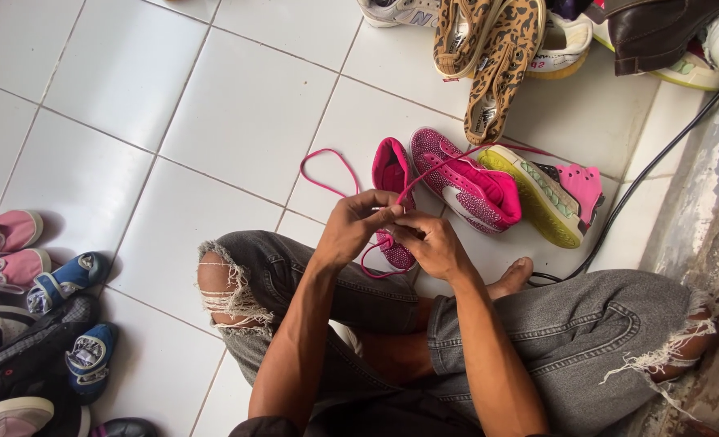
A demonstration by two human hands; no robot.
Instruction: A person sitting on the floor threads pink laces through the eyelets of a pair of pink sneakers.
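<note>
on white floor tiles [238,121], a pink sneaker [392,202] was being laced, its pink shoelace [327,174] pinched by left hand [358,226] and right hand [432,243], much lace left unthreaded, its mate [466,182] lying alongside.

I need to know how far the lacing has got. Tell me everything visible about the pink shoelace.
The thin, cord-like pink shoelace looks woven and limp. Both hands, left hand and right hand, pinch it above the small pink shoe. One loose loop lies on the white tiled floor to the left; another strand runs taut up and right past the pink glittery sneaker; a short loop hangs below the hands.
</note>
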